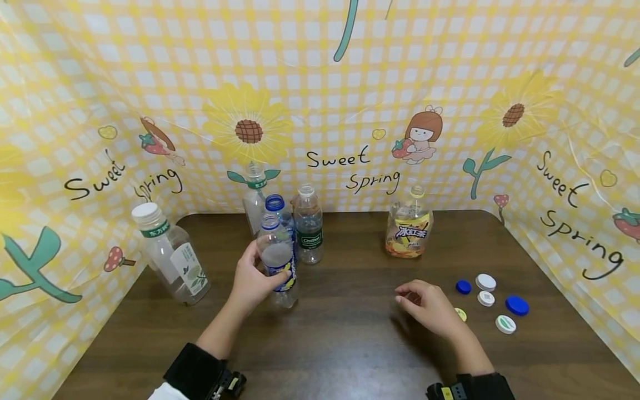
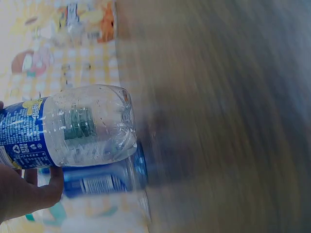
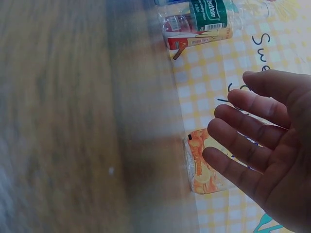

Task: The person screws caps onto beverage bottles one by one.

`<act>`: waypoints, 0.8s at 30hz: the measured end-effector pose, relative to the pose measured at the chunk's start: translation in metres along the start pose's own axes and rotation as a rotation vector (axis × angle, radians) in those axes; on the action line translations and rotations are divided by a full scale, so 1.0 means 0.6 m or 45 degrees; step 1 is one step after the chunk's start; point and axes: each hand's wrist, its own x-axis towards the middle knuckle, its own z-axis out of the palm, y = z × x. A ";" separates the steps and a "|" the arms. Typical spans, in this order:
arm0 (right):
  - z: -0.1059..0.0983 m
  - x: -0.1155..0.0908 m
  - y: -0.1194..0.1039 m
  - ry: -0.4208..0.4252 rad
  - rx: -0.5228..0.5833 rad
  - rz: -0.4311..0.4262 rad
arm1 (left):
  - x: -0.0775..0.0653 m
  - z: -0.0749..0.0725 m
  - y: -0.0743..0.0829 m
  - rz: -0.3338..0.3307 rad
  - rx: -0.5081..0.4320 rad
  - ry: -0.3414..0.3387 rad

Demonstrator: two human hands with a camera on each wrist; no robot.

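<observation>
My left hand [image 1: 256, 280] grips a clear plastic bottle [image 1: 276, 255] with a blue label around its middle; its mouth shows a blue neck ring and no cap. In the left wrist view the fingers wrap the label of that bottle [image 2: 92, 126]; whether its base touches the table I cannot tell. Close behind it stand a larger bottle with a blue neck [image 1: 274, 202], a green-labelled bottle [image 1: 309, 239] and a tall clear bottle [image 1: 254, 203]. Over the table, left of several loose caps [image 1: 517, 305], hovers my right hand [image 1: 430, 305], holding nothing, fingers relaxed.
A capped clear bottle [image 1: 175, 255] with a white label stands at the left. An uncapped iced tea bottle [image 1: 410, 230] with an orange label stands at the back right. Yellow checked cloth [image 1: 320, 83] walls the back and sides of the brown table [image 1: 345, 344].
</observation>
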 end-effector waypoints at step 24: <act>-0.012 -0.007 0.013 0.031 -0.010 -0.021 | 0.010 0.164 0.017 0.125 -0.153 -0.282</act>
